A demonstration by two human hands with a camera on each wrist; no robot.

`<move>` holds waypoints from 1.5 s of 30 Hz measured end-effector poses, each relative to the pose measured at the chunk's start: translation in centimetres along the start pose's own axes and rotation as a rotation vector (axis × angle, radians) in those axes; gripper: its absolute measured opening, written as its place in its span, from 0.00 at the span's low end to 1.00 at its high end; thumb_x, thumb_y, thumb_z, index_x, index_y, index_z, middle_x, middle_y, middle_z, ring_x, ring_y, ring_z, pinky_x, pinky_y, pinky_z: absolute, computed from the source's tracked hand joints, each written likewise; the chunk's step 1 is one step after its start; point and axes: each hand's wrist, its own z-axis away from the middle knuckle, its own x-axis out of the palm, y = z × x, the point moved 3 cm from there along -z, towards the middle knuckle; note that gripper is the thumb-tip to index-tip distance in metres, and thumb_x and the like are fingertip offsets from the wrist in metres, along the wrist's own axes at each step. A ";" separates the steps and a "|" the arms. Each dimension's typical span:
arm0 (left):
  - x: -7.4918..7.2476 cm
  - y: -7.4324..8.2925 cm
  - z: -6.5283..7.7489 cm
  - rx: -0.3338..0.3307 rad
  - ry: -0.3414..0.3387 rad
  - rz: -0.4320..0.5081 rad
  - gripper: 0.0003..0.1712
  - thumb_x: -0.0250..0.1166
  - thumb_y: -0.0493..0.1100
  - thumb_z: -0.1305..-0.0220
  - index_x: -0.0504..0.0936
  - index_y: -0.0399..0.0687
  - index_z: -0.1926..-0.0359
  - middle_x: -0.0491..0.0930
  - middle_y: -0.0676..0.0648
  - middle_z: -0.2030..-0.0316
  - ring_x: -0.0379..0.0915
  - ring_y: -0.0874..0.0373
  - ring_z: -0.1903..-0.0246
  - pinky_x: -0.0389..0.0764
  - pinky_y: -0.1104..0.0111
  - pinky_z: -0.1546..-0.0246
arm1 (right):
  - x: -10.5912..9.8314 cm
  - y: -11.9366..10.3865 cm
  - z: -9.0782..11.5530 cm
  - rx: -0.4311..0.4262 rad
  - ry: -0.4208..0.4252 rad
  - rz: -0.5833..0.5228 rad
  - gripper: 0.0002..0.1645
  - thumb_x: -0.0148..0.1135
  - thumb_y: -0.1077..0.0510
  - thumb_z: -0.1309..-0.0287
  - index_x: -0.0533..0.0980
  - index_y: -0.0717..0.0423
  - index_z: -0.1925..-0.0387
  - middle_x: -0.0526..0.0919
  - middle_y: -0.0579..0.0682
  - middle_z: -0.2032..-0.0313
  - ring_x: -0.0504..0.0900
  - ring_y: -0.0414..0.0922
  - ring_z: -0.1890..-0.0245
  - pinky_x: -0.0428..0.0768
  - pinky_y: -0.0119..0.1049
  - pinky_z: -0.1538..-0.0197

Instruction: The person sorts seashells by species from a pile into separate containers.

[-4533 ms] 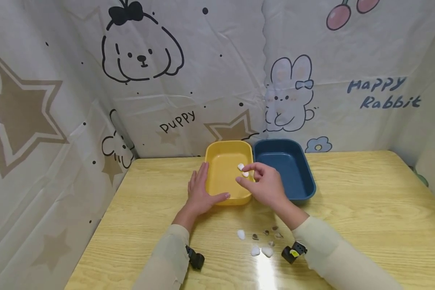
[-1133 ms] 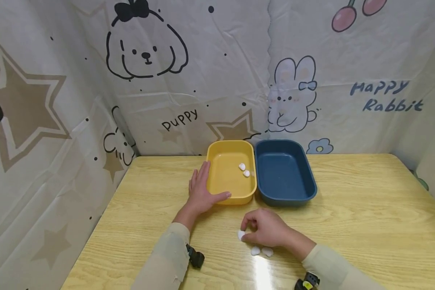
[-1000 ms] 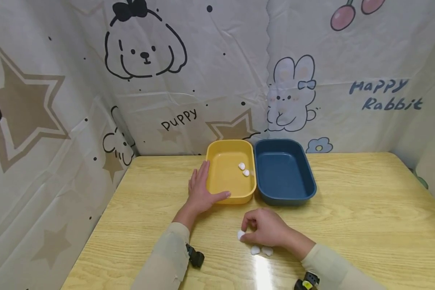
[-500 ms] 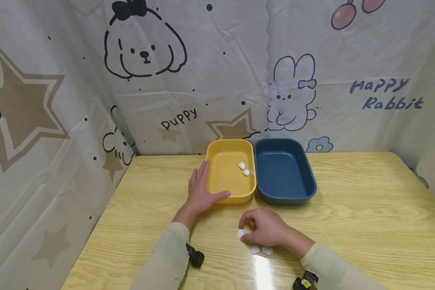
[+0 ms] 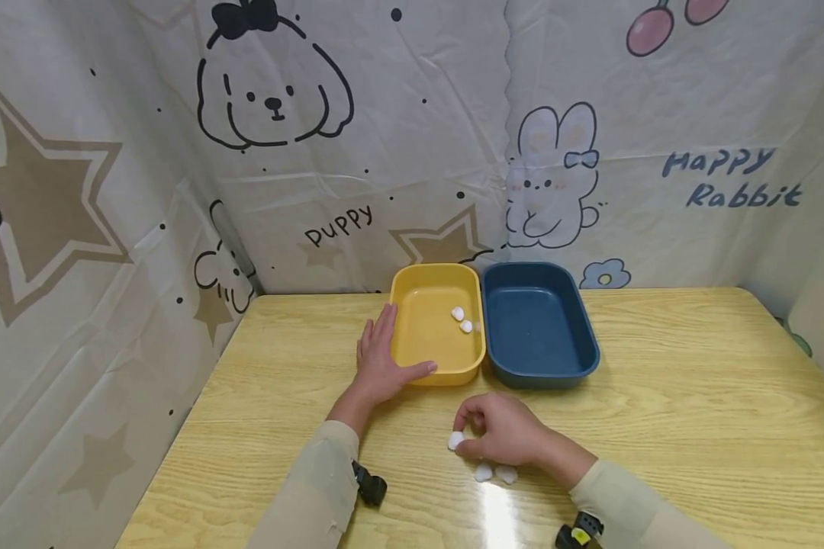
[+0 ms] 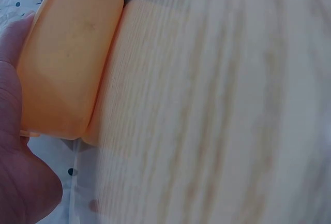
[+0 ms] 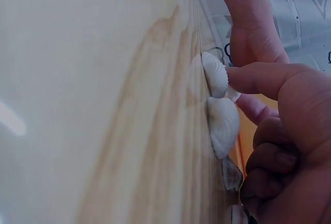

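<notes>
Two words, "Puppy" and "Happy Rabbit", mark the backdrop (image 5: 412, 152); right hand (image 5: 504, 438) pinches a white shell (image 5: 456, 440), left hand (image 5: 379, 366) rests flat.

Light is bright and even, with soft, faint shadows. A white glare streak lies on the tabletop (image 5: 693, 381) near its front edge. The head view bends straight lines at its edges. Both wrist views are blurred close up, the wood grain smeared and washed pale.
</notes>
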 end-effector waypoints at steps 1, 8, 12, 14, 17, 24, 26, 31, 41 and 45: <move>0.0 0.0 0.0 -0.002 -0.002 -0.001 0.71 0.76 0.67 0.53 0.39 0.61 0.19 0.37 0.57 0.21 0.27 0.44 0.24 0.32 0.46 0.30 | 0.0 0.0 0.0 0.000 0.003 -0.006 0.12 0.78 0.48 0.52 0.81 0.41 0.69 0.65 0.35 0.85 0.66 0.34 0.82 0.67 0.33 0.73; -0.1 0.1 0.1 -0.003 -0.008 0.002 0.71 0.76 0.67 0.52 0.40 0.59 0.19 0.37 0.57 0.21 0.27 0.44 0.24 0.32 0.46 0.30 | -0.5 -0.4 0.0 -0.003 0.033 -0.021 0.12 0.78 0.47 0.52 0.81 0.39 0.69 0.65 0.35 0.87 0.66 0.35 0.84 0.66 0.32 0.75; -0.2 0.1 0.1 -0.002 -0.012 -0.002 0.71 0.76 0.68 0.52 0.39 0.59 0.19 0.36 0.57 0.21 0.27 0.44 0.24 0.31 0.47 0.29 | -1.1 -0.9 -0.2 -0.014 0.048 -0.009 0.11 0.78 0.47 0.51 0.81 0.39 0.69 0.61 0.36 0.88 0.63 0.34 0.85 0.64 0.31 0.76; -0.3 0.1 0.2 -0.003 -0.013 -0.002 0.71 0.75 0.68 0.52 0.39 0.59 0.19 0.36 0.57 0.21 0.26 0.44 0.24 0.31 0.47 0.29 | -1.3 -1.1 -0.3 -0.024 0.051 -0.012 0.11 0.78 0.48 0.50 0.81 0.40 0.68 0.59 0.37 0.87 0.61 0.35 0.85 0.63 0.31 0.75; -0.3 0.0 0.1 0.002 -0.011 -0.001 0.71 0.75 0.69 0.53 0.39 0.58 0.19 0.36 0.57 0.21 0.27 0.44 0.24 0.32 0.47 0.29 | -1.7 -1.5 -0.4 -0.029 0.052 -0.027 0.11 0.78 0.49 0.50 0.81 0.41 0.67 0.58 0.37 0.87 0.59 0.35 0.85 0.62 0.32 0.75; -0.2 -0.1 0.1 0.006 -0.010 0.004 0.72 0.76 0.68 0.53 0.39 0.59 0.19 0.36 0.58 0.21 0.26 0.44 0.24 0.31 0.47 0.30 | -2.6 -2.3 -0.6 -0.033 0.066 -0.045 0.11 0.78 0.48 0.50 0.81 0.40 0.67 0.57 0.37 0.86 0.58 0.36 0.82 0.63 0.32 0.73; -0.2 -0.2 0.1 0.007 -0.009 0.003 0.72 0.76 0.68 0.53 0.39 0.59 0.19 0.36 0.58 0.21 0.26 0.44 0.24 0.32 0.47 0.30 | -2.9 -2.6 -0.6 -0.043 0.074 -0.049 0.11 0.78 0.48 0.50 0.81 0.39 0.68 0.57 0.37 0.85 0.58 0.36 0.82 0.62 0.32 0.72; -0.2 -0.2 0.1 0.008 -0.009 -0.011 0.72 0.75 0.70 0.53 0.38 0.60 0.19 0.36 0.57 0.21 0.27 0.43 0.24 0.33 0.46 0.30 | -3.6 -3.2 -0.7 -0.071 0.091 -0.073 0.11 0.78 0.50 0.50 0.81 0.40 0.67 0.56 0.38 0.85 0.56 0.37 0.82 0.63 0.33 0.72; -0.2 -0.2 0.0 0.032 -0.009 0.011 0.72 0.75 0.71 0.54 0.38 0.61 0.19 0.36 0.59 0.21 0.27 0.42 0.25 0.32 0.45 0.30 | -5.9 -4.8 -1.9 -0.133 0.162 -0.110 0.12 0.79 0.52 0.49 0.81 0.45 0.67 0.54 0.38 0.85 0.55 0.37 0.83 0.61 0.34 0.73; -0.2 -0.1 0.0 0.046 -0.009 0.026 0.72 0.75 0.70 0.54 0.39 0.61 0.19 0.36 0.58 0.21 0.27 0.41 0.25 0.32 0.44 0.30 | -6.7 -5.1 -2.3 -0.131 0.179 -0.136 0.12 0.79 0.53 0.50 0.82 0.47 0.66 0.54 0.39 0.85 0.55 0.37 0.85 0.61 0.34 0.74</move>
